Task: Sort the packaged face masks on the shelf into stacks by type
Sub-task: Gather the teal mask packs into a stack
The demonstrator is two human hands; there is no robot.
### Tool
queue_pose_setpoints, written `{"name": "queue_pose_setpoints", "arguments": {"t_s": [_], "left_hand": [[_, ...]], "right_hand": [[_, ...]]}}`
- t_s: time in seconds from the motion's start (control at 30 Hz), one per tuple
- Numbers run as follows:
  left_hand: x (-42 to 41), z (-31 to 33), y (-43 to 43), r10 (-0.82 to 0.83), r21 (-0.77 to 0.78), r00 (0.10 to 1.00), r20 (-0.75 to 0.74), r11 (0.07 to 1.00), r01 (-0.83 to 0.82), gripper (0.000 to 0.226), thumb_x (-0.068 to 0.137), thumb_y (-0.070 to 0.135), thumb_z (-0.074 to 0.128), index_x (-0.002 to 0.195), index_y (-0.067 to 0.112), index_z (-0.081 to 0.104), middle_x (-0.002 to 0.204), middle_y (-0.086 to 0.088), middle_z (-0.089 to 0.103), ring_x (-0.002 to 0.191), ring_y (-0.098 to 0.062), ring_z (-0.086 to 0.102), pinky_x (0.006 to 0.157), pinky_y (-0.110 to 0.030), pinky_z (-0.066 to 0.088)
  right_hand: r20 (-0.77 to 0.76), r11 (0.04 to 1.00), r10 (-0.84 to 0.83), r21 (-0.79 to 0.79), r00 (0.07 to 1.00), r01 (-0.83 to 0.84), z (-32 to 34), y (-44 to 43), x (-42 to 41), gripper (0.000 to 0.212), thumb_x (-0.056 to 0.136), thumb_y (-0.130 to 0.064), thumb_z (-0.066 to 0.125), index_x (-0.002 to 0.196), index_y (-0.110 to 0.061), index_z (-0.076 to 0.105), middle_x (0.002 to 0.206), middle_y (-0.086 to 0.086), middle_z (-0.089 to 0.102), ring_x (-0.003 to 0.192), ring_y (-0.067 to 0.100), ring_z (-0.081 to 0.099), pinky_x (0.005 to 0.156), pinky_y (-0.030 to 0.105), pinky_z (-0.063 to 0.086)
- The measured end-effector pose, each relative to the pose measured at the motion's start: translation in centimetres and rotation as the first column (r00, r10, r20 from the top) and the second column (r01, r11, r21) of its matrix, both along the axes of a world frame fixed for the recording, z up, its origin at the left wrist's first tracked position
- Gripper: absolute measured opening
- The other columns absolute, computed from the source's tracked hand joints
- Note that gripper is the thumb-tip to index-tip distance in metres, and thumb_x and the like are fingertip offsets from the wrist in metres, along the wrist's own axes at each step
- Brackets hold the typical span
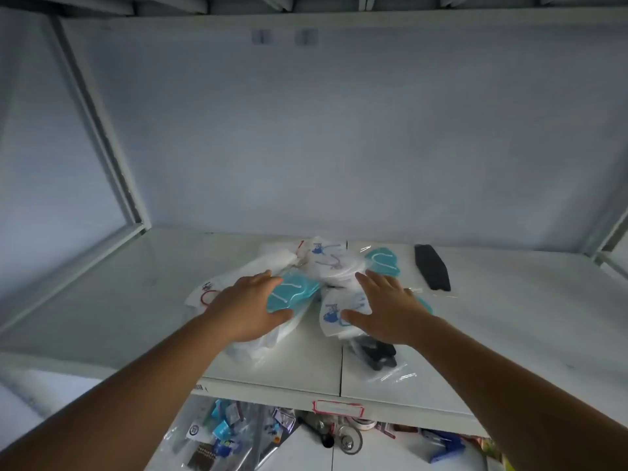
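The packaged face masks (334,266) lie in one loose, overlapping pile at the middle of the white shelf (136,300), across the seam between its two panels.

- **Teal masks:** you can count two. One (294,292) is under your left fingertips and another (382,263) is at the back right of the pile. A teal sliver beside your right hand may be a third.
- **White masks with blue print:** there are two. One (331,258) is at the back and one (334,309) is nearer you.
- **White masks with red ear loops:** there are two. One (205,294) is at the left edge of the pile and one (289,256) is behind it.
- **Black masks:** there are two. One (432,271) lies alone, well apart to the right. The other sits inside a crumpled clear bag (390,368) at the front of the pile, under your right wrist.

Each mask seems to be in its own clear wrapper.

Your left hand (248,307) lies flat and spread on the left of the pile, holding nothing, with its fingers touching the near teal mask. Your right hand (384,307) is also spread flat, with its palm over the nearer blue-print mask and gripping nothing.

A red-bordered label (338,406) is fixed to the shelf's front edge. Below it, the lower shelf (306,450) holds a jumble of small packets and tools, too blurred to count.
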State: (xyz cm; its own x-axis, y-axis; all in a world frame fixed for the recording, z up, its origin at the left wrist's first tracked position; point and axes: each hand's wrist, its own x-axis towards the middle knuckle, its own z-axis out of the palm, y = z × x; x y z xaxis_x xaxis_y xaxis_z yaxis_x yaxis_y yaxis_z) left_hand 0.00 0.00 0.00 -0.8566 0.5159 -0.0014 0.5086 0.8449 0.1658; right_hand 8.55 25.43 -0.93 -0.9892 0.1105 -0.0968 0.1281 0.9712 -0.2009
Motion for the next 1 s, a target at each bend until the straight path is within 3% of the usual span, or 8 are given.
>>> {"name": "queue_pose_setpoints", "arguments": {"t_s": [0.2, 0.3, 0.5, 0.57, 0.7, 0.8, 0.9, 1.0], "left_hand": [[-2.6, -2.8, -0.7, 0.146, 0.123, 0.971, 0.189, 0.978, -0.171, 0.077, 0.087, 0.073, 0.059, 0.149, 0.029, 0.046, 0.151, 0.002, 0.055, 0.132, -0.024, 0.057, 0.106, -0.040, 0.048], [-4.6, -3.9, -0.8, 0.182, 0.150, 0.947, 0.263, 0.962, -0.227, 0.075, 0.087, 0.072, 0.058, 0.147, 0.028, 0.048, 0.144, -0.001, 0.059, 0.124, -0.026, 0.061, 0.102, -0.041, 0.050], [-10.2, -6.1, -0.6, 0.120, 0.160, 0.939, 0.321, 0.971, -0.179, 0.058, 0.090, 0.064, 0.062, 0.131, 0.022, 0.058, 0.123, -0.005, 0.071, 0.107, -0.029, 0.067, 0.095, -0.042, 0.054], [-11.5, -6.7, -0.4, 0.089, 0.142, 0.947, 0.308, 0.980, -0.138, 0.056, 0.086, 0.063, 0.066, 0.124, 0.022, 0.061, 0.118, -0.004, 0.073, 0.105, -0.029, 0.068, 0.094, -0.043, 0.055], [-13.0, -7.1, 0.1, 0.045, 0.119, 0.936, 0.348, 0.989, -0.092, 0.063, 0.069, 0.063, 0.070, 0.116, 0.022, 0.066, 0.111, -0.005, 0.075, 0.097, -0.028, 0.070, 0.089, -0.042, 0.059], [-13.3, -7.3, 0.3, 0.033, 0.113, 0.919, 0.393, 0.990, -0.084, 0.080, 0.058, 0.067, 0.071, 0.123, 0.020, 0.067, 0.113, -0.007, 0.074, 0.097, -0.028, 0.070, 0.090, -0.042, 0.060], [-13.4, -7.1, 0.3, -0.001, 0.188, 0.894, 0.448, 0.978, -0.093, 0.072, 0.067, 0.057, 0.080, 0.125, 0.016, 0.066, 0.116, -0.007, 0.073, 0.102, -0.028, 0.070, 0.095, -0.043, 0.058], [-13.5, -7.2, 0.1, -0.063, 0.235, 0.869, 0.491, 0.970, -0.063, 0.063, 0.072, 0.052, 0.082, 0.122, 0.016, 0.068, 0.115, -0.005, 0.075, 0.102, -0.025, 0.070, 0.096, -0.042, 0.057]], "right_hand": [[0.000, 0.976, -0.069, -0.206, 0.998, 0.068, -2.0, -2.5, -1.7, 0.071, 0.094, -0.056, 0.059, 0.152, -0.020, 0.038, 0.152, 0.004, 0.047, 0.136, 0.026, 0.046, 0.113, 0.043, 0.042], [-0.015, 0.887, -0.197, -0.428, 0.980, 0.171, -2.8, -4.8, -3.1, 0.043, 0.097, -0.042, 0.059, 0.133, -0.018, 0.060, 0.121, 0.001, 0.063, 0.104, 0.019, 0.059, 0.088, 0.030, 0.047], [0.095, 0.745, -0.284, -0.604, 0.954, 0.283, -3.9, -8.7, -7.6, 0.006, 0.101, -0.025, 0.058, 0.097, -0.021, 0.057, 0.077, -0.010, 0.054, 0.065, 0.000, 0.051, 0.054, 0.007, 0.041], [0.150, 0.629, -0.398, -0.673, 0.905, 0.389, -4.3, -9.9, -9.1, 0.008, 0.100, -0.025, 0.060, 0.095, -0.019, 0.057, 0.077, -0.004, 0.057, 0.063, 0.007, 0.055, 0.055, 0.012, 0.047], [0.229, 0.496, -0.508, -0.710, 0.830, 0.500, -5.2, -12.1, -11.1, 0.018, 0.099, -0.030, 0.059, 0.109, -0.015, 0.058, 0.087, 0.008, 0.061, 0.074, 0.022, 0.060, 0.075, 0.038, 0.056], [0.235, 0.439, -0.589, -0.710, 0.773, 0.551, -5.7, -12.7, -11.7, 0.013, 0.098, -0.031, 0.057, 0.095, -0.019, 0.058, 0.079, 0.005, 0.061, 0.064, 0.018, 0.058, 0.061, 0.034, 0.053], [0.230, 0.390, -0.646, -0.720, 0.728, 0.574, -6.0, -12.5, -11.8, 0.011, 0.096, -0.027, 0.061, 0.101, -0.017, 0.062, 0.081, 0.003, 0.063, 0.065, 0.017, 0.060, 0.056, 0.028, 0.051], [0.208, 0.345, -0.695, -0.744, 0.689, 0.572, -6.1, -12.5, -12.1, 0.031, 0.091, -0.024, 0.067, 0.120, -0.013, 0.065, 0.103, 0.008, 0.070, 0.088, 0.024, 0.069, 0.073, 0.035, 0.060]]}}
